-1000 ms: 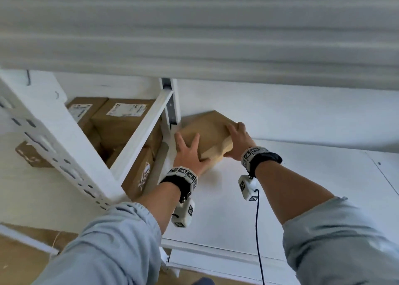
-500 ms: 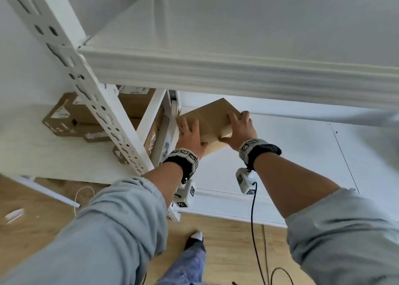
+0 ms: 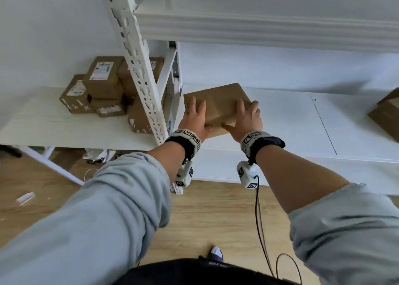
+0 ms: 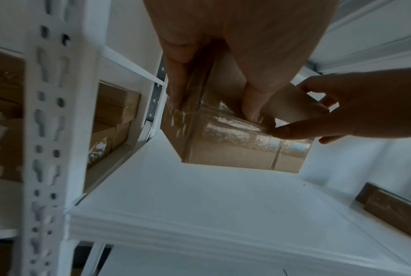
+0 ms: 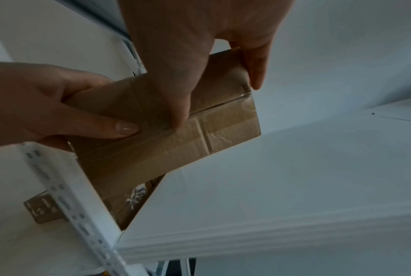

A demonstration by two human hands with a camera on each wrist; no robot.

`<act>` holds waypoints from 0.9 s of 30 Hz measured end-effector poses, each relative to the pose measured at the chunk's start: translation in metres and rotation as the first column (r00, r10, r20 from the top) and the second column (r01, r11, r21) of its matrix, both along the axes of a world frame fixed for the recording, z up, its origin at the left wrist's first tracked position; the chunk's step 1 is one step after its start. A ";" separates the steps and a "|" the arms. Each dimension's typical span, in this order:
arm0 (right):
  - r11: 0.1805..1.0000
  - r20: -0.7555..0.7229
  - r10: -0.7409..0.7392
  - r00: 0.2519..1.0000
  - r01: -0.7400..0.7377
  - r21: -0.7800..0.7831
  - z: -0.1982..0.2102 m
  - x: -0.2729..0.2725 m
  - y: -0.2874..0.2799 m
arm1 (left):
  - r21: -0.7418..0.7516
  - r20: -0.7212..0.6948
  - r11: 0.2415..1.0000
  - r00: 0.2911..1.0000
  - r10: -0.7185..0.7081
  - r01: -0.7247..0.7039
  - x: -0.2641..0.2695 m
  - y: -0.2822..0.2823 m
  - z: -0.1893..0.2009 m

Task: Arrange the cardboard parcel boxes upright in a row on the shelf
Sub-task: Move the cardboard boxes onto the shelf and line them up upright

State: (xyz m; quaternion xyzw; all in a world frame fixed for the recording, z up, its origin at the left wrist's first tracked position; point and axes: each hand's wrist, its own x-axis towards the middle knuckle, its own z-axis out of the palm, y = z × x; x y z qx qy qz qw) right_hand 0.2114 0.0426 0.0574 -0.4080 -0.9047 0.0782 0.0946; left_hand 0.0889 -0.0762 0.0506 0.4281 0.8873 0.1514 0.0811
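Both my left hand (image 3: 195, 120) and right hand (image 3: 245, 120) grip the box (image 3: 218, 103) at its ends, long axis running across between them on the shelf (image 3: 280, 122).

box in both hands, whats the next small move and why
Probably ease the box back and left toward the shelf end post, then let go. Left hand and right hand grip its two ends; it seems to stand on edge, though contact with the shelf is unclear, and open shelf lies to its right.
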 end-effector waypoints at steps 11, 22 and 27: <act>0.986 -0.083 -0.164 0.983 0.162 -0.022 -0.037 -0.008 -0.202 | 0.005 -0.096 0.989 0.985 -0.144 0.145 -0.017 -0.182 -0.006; 0.999 -0.073 -0.017 0.997 0.013 -0.050 -0.041 -0.113 -0.365 | 0.024 -0.054 0.999 0.998 0.033 -0.032 -0.115 -0.358 -0.019; 0.999 -0.059 0.043 0.997 -0.044 -0.020 -0.048 -0.179 -0.392 | 0.049 -0.034 0.992 0.992 0.119 -0.118 -0.174 -0.392 -0.030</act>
